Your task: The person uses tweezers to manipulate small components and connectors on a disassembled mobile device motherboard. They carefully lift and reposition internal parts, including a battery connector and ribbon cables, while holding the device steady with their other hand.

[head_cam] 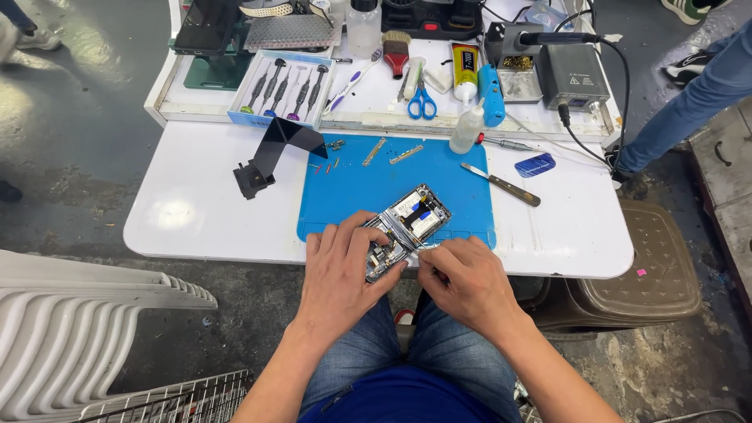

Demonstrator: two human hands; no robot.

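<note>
Your hands work an opened phone at the near edge of the blue mat.

The white table (196, 211) carries the blue mat (352, 188), whose near edge meets the table's near edge; bare tabletop lies open to the left and right. The opened phone (409, 223) lies tilted at the mat's near edge. Your left hand (341, 274) curls around its near-left end, gripping it. Your right hand (466, 278) is pinched shut at its near-right side; what it pinches is hidden. A metal tool (501, 185) lies apart, toward the mat's right edge.
</note>
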